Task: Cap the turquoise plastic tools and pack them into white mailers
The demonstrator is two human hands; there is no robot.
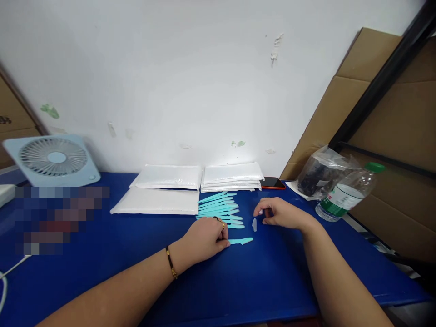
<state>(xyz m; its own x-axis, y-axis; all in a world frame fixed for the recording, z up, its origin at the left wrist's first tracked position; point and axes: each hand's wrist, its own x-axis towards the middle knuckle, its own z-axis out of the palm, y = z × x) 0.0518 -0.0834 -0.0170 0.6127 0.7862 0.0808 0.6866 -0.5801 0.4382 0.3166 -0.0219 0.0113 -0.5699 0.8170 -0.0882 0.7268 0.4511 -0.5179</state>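
My left hand [207,238], with a ring and a dark bracelet, pinches the handle end of a turquoise eyebrow razor [241,241] between thumb and fingers. The razor's other end points right, low over the blue table. Just beyond that hand, several more turquoise eyebrow razors [218,210] lie fanned in a row, partly hidden by it. A small translucent blade cap [254,225] rests to their right. Right above the cap is my right hand [277,212], its fingers bent and the thumb apart from the index finger. Nothing shows between them.
White padded packets [160,200] and a second stack [231,177] lie along the wall. Behind sits a phone [273,183]. At right stand a green-capped bottle [347,195] and a bagged dark item [313,175]; at left, a light-blue fan [56,159]. A blurred patch covers the left table.
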